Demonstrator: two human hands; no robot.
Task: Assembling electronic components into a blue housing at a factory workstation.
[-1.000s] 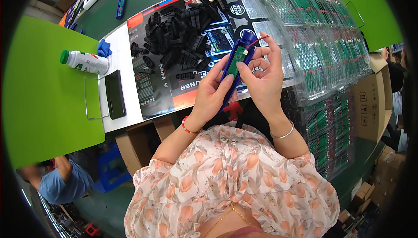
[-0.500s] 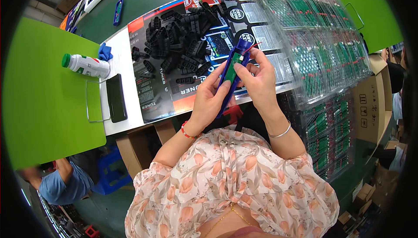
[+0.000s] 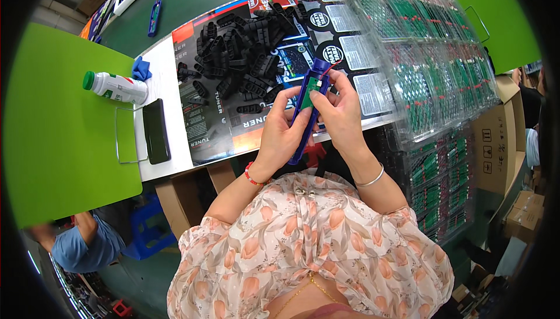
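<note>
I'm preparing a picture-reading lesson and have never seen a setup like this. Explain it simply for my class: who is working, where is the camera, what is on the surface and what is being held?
There is no machine here: a person works with two bare hands. The camera is worn on their head and looks down; its wide, rounded lens bends straight edges.

The left hand holds a long blue case. In it sits a green circuit board with a red wire. The right hand has its thumb on the board; how its other fingers grip is hard to tell.

On the surface are printed sheets, a heap of black pieces, a phone and clear trays of green boards.
</note>
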